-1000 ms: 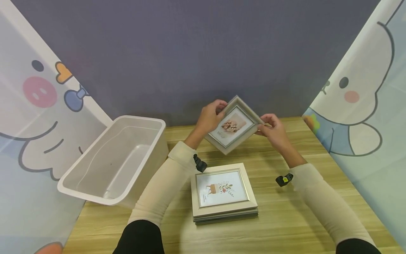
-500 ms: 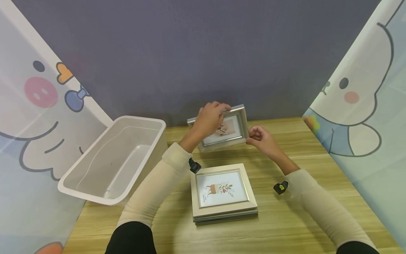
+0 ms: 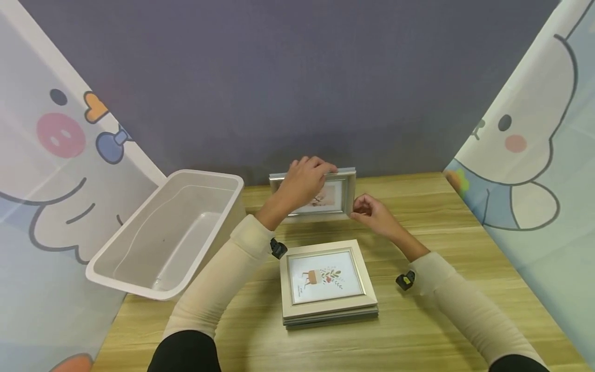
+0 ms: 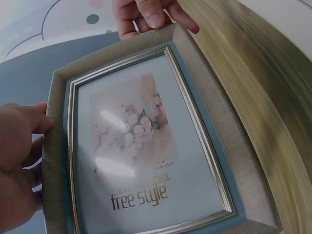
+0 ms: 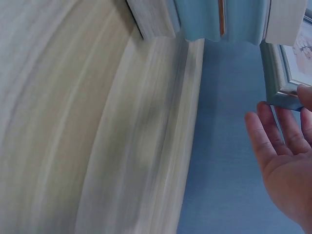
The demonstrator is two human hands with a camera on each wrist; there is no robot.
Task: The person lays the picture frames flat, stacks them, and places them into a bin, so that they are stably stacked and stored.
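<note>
Near the back wall a picture frame (image 3: 334,197) stands almost upright, its long side level. It has a pale grey-beige border, a silver inner edge and a print of pink flowers, with gold "free style" lettering legible in the left wrist view. My left hand (image 3: 302,182) grips its top edge and covers its left part in the head view. At the lower right corner, my right hand (image 3: 374,216) pinches the border, thumb in front and fingers curled. Closer to me lies a stack of picture frames (image 3: 367,274), a cream one with a plant print on top.
A white plastic tub (image 3: 214,227), with nothing in it, stands on the left of the wooden table (image 3: 418,330). A dark grey wall (image 3: 297,77) closes off the back. Cartoon-printed sheets (image 3: 525,206) rise along both sides.
Both hands have turned the flower-print picture frame from a diagonal tilt to level and lowered it toward the back of the table, slightly left. The stack and the tub have stayed put.
</note>
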